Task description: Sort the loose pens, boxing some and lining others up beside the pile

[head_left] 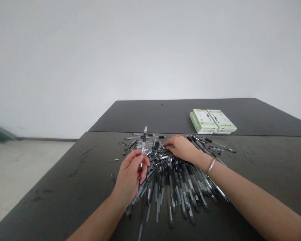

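No words can be read here: the two pale green boxes at one o'clock on the desk carry printed lines and small pictures, all too small to make out. The pens show no legible marking.

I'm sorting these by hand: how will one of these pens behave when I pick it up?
The slim pen in the left hand looks stiff and probably light, held in a loose pinch. Its round barrel will likely roll if pushed, and the crossed pile of pens may shift.

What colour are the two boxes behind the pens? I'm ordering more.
The two boxes are pale green and white, best in the head view.
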